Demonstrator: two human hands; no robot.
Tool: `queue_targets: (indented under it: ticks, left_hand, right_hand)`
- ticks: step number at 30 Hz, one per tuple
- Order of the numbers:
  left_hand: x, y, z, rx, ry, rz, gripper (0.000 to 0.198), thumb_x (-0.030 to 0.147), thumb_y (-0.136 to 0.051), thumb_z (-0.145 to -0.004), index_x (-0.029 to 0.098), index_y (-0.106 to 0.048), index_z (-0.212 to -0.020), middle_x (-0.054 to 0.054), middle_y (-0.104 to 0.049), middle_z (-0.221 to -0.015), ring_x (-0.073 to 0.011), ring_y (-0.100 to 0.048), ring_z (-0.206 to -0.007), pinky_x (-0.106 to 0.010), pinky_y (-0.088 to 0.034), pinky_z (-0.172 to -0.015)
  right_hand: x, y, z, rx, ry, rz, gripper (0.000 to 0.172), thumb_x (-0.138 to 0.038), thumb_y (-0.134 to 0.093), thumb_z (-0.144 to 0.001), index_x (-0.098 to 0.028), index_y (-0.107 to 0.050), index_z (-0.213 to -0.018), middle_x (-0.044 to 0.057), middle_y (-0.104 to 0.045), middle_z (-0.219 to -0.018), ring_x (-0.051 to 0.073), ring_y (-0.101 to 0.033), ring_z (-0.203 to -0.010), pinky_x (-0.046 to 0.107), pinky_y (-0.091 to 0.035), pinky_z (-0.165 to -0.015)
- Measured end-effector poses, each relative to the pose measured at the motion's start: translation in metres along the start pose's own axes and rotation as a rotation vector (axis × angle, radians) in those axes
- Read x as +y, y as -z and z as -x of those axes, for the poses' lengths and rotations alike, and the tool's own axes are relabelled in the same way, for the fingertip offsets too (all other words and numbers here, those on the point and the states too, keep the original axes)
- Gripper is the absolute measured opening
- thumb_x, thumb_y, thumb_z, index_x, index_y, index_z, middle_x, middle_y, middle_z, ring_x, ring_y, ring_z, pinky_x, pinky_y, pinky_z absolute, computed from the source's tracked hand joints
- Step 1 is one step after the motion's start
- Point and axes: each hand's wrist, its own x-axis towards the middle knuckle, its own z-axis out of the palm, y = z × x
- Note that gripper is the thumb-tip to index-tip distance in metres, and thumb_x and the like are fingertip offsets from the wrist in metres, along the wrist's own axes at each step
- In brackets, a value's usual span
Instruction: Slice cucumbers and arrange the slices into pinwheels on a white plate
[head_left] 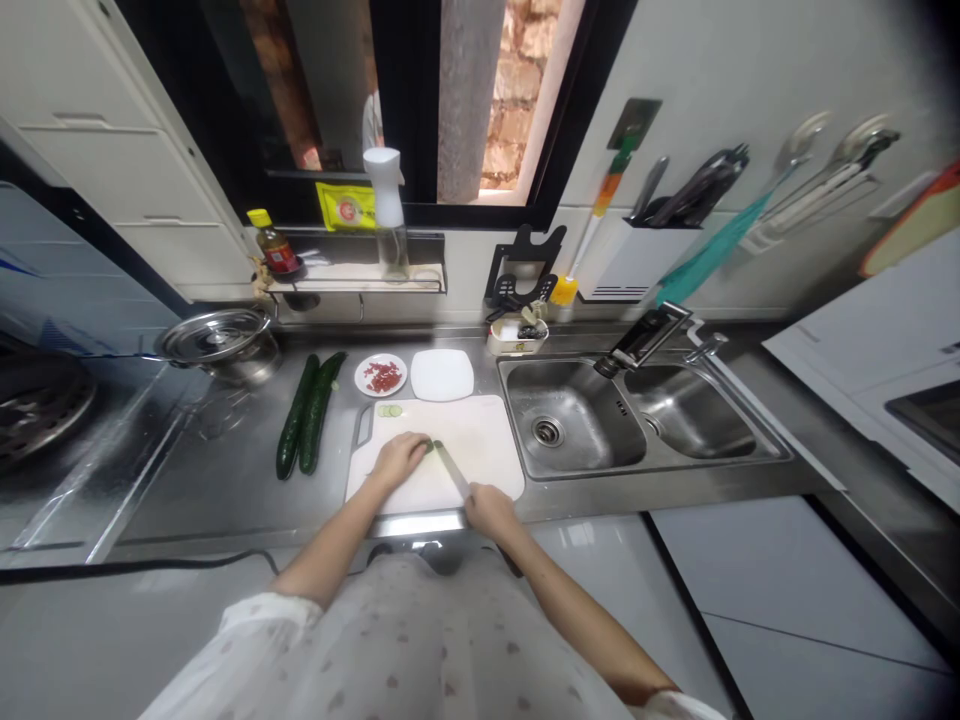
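On the white cutting board [480,425], my left hand [396,460] is closed around a small green piece of cucumber [430,445], mostly hidden under the fingers. My right hand [489,510] grips the handle of a kitchen knife [452,470], whose blade points away from me with its tip beside that piece. A few pale cucumber slices [390,411] lie at the board's upper left. Left of the board rest two whole cucumbers [296,420], side by side. Behind it stand a small plate [361,378] of chopped red bits and a white square plate [442,374].
To the right is a double steel sink [574,470] with a dark faucet [645,335]. A lidded steel pot [225,345] sits at the back left. Above the counter, a shelf [337,282] bears a sauce bottle [276,245] and a spray bottle [388,215]. A knife holder [637,260] hangs on the wall.
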Motion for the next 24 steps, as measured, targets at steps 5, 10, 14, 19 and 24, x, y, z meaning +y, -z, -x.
queue_targets:
  ticks: [5, 10, 14, 19, 24]
  left_hand:
    - [0.005, 0.005, 0.000, -0.021, 0.024, -0.008, 0.025, 0.031, -0.049, -0.091, 0.025, -0.066, -0.110, -0.004, -0.069, -0.106, -0.0194, -0.062, -0.100, -0.031, -0.048, -0.089]
    - [0.007, 0.007, 0.005, 0.007, 0.038, 0.017, 0.027, 0.034, -0.050, -0.091, 0.025, -0.065, -0.113, -0.005, -0.068, -0.110, -0.0199, -0.061, -0.103, -0.032, -0.047, -0.091]
    - [0.002, 0.005, 0.010, 0.119, 0.123, 0.040, 0.028, 0.036, -0.051, -0.091, 0.023, -0.066, -0.111, -0.007, -0.067, -0.112, -0.0221, -0.059, -0.109, -0.037, -0.046, -0.097]
    - [-0.004, 0.010, 0.009, 0.325, 0.313, 0.267, 0.032, 0.039, -0.049, -0.091, 0.020, -0.066, -0.110, -0.008, -0.067, -0.114, -0.0214, -0.062, -0.105, -0.035, -0.050, -0.092]
    - [0.002, 0.030, -0.002, 0.295, 0.342, 0.489, 0.036, 0.043, -0.051, -0.089, 0.017, -0.066, -0.109, -0.008, -0.068, -0.114, -0.0197, -0.063, -0.102, -0.032, -0.051, -0.090]
  right_hand:
    - [0.010, 0.005, 0.004, 0.003, -0.021, 0.016, 0.030, -0.023, -0.039, -0.091, -0.018, -0.061, -0.112, 0.013, -0.069, -0.101, 0.022, -0.065, -0.097, 0.028, -0.043, -0.074]
    - [0.008, 0.011, 0.006, 0.009, -0.017, 0.080, 0.032, -0.026, -0.034, -0.096, -0.019, -0.058, -0.115, 0.013, -0.069, -0.099, 0.024, -0.065, -0.095, 0.029, -0.042, -0.074]
    - [0.005, 0.014, 0.007, 0.044, -0.008, 0.105, 0.033, -0.027, -0.032, -0.098, -0.024, -0.055, -0.120, 0.011, -0.069, -0.099, 0.023, -0.065, -0.094, 0.029, -0.040, -0.074]
    - [0.008, 0.020, 0.006, 0.142, 0.041, 0.140, 0.034, -0.023, -0.034, -0.096, -0.027, -0.056, -0.122, 0.009, -0.068, -0.097, 0.021, -0.062, -0.092, 0.029, -0.037, -0.077]
    - [0.014, 0.025, 0.003, 0.285, 0.063, 0.154, 0.040, -0.020, -0.043, -0.092, -0.025, -0.054, -0.130, 0.010, -0.065, -0.100, 0.022, -0.056, -0.097, 0.031, -0.033, -0.082]
